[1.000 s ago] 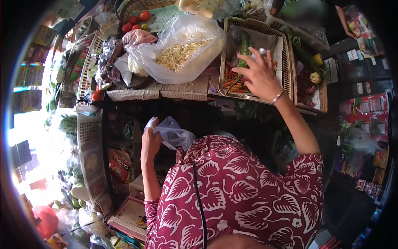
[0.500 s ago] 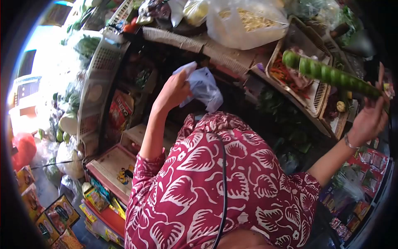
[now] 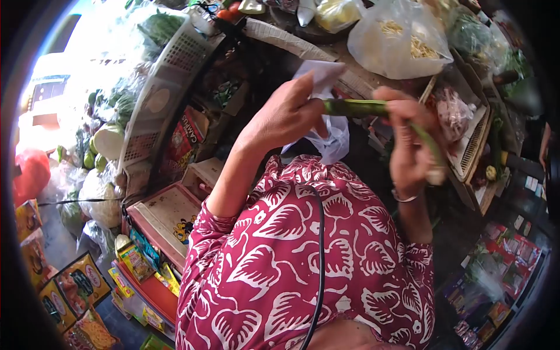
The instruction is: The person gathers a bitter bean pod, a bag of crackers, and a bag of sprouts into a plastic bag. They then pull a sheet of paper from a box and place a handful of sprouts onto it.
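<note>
My left hand is closed on a thin pale-lilac plastic bag, which hangs down in front of my body. A long green stink bean pod spans the gap between my hands. My right hand, with a bracelet at the wrist, is wrapped round the pod and blurred by motion. The pod's near end meets the fingers of my left hand; whether they grip it is hard to tell. Part of the pod is bent down past my right fingers.
A clear bag of bean sprouts sits on the counter ahead. To its right stands a basket with a bagged item in it. A white crate is at the left, beside vegetables. A wooden box and snack packets are lower left.
My right hand has brought the stink bean pod from the far right in to my left hand, and the pod now looks bent. My left hand has shifted slightly right with the bag.
</note>
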A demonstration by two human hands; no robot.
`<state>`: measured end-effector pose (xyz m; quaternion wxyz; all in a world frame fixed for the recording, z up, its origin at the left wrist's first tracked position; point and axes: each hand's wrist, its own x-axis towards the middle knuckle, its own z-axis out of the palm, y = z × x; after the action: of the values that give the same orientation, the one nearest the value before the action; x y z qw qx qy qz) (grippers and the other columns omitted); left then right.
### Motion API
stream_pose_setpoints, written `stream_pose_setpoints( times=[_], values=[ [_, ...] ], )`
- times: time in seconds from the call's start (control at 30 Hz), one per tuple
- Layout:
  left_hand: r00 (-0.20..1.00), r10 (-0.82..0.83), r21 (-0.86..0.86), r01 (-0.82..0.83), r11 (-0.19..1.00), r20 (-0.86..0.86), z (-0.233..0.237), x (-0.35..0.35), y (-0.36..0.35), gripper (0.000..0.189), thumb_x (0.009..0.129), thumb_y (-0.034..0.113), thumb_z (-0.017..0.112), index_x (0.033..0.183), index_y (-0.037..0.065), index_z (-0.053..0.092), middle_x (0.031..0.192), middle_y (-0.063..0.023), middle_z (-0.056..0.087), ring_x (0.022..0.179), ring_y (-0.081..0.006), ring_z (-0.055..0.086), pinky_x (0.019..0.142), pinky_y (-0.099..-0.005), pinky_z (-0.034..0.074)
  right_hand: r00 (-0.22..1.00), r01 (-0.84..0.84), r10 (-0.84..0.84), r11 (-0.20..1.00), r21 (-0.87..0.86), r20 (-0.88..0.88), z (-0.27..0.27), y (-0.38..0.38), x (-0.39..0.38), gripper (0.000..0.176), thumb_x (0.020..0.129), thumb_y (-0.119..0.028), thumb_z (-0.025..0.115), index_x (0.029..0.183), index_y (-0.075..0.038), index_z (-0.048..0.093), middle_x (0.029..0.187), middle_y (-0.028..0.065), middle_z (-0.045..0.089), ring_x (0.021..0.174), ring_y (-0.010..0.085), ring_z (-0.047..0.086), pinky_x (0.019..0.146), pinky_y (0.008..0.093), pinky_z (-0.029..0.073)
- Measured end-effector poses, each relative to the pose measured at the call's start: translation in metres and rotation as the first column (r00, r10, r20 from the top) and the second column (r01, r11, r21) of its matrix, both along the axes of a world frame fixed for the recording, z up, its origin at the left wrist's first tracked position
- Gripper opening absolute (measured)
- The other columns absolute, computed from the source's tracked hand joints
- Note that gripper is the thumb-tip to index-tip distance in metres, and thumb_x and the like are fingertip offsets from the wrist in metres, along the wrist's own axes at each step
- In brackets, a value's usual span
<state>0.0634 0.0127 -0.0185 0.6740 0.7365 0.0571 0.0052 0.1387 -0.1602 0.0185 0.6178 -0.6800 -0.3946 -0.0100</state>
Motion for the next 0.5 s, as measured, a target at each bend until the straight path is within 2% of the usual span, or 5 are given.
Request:
stream_pose_setpoints(
  times=[0.1, 0.2, 0.3, 0.4, 0.5],
  values=[
    [0.985, -0.052, -0.588, 0.141, 0.797, 0.166, 0.034, -0.009, -0.001, 0.051, 0.071, -0.005, 0.037, 0.122, -0.003, 0.041, 0.127, -0.0104, 0.044, 0.061, -0.0147, 0.060, 0.055, -0.0250, 0.049, 0.988, -0.074, 0.096, 0.982, -0.176, 0.120, -0.050, 0.016, -0.006, 0.018, 0.075, 0.007, 0.053, 0.089, -0.002, 0.060, 0.090, 0.0147, 0.062, 0.083, 0.0243, 0.061, 0.071, 0.0294, 0.048],
    [0.988, 0.074, -0.491, 0.003, 0.871, 0.137, 0.049, -0.020, 0.016, 0.047, 0.074, 0.002, 0.037, 0.121, -0.002, 0.043, 0.115, -0.0112, 0.054, 0.047, -0.0067, 0.050, 0.044, -0.0186, 0.040, 0.982, -0.187, 0.170, 0.932, -0.310, -0.080, -0.123, 0.015, -0.003, 0.021, 0.074, 0.004, 0.052, 0.092, -0.004, 0.058, 0.093, 0.0145, 0.061, 0.088, 0.0286, 0.059, 0.074, 0.0323, 0.047],
    [0.982, 0.153, -0.404, -0.187, 0.896, -0.115, 0.006, -0.027, 0.045, 0.042, 0.078, 0.008, 0.037, 0.117, 0.000, 0.049, 0.098, -0.0107, 0.062, 0.040, -0.0003, 0.034, 0.038, -0.0154, 0.030, 0.971, -0.224, 0.075, 0.610, -0.760, -0.225, -0.139, -0.017, 0.018, 0.034, 0.076, -0.008, 0.051, 0.109, -0.003, 0.051, 0.100, 0.0153, 0.059, 0.093, 0.0286, 0.056, 0.083, 0.0281, 0.042],
    [0.969, -0.016, -0.225, -0.042, 0.974, -0.248, -0.093, -0.036, 0.065, 0.038, 0.079, 0.010, 0.039, 0.113, 0.000, 0.054, 0.093, -0.0105, 0.064, 0.039, 0.0002, 0.033, 0.037, -0.0150, 0.030, 0.966, -0.230, 0.240, 0.635, -0.738, -0.094, -0.137, -0.048, 0.033, 0.036, 0.072, -0.002, 0.051, 0.108, -0.002, 0.053, 0.099, 0.0162, 0.060, 0.093, 0.0307, 0.057, 0.083, 0.0340, 0.044],
    [0.971, 0.012, -0.223, -0.067, 0.972, -0.240, -0.106, -0.026, 0.029, 0.040, 0.081, 0.009, 0.039, 0.120, 0.001, 0.048, 0.098, -0.0080, 0.060, 0.048, -0.0032, 0.044, 0.048, -0.0178, 0.039, 0.845, -0.308, -0.029, 0.790, -0.530, -0.535, -0.058, -0.078, 0.056, 0.017, 0.078, -0.007, 0.057, 0.093, -0.001, 0.061, 0.082, 0.0067, 0.063, 0.077, 0.0115, 0.061, 0.067, 0.0246, 0.048]
  ],
)
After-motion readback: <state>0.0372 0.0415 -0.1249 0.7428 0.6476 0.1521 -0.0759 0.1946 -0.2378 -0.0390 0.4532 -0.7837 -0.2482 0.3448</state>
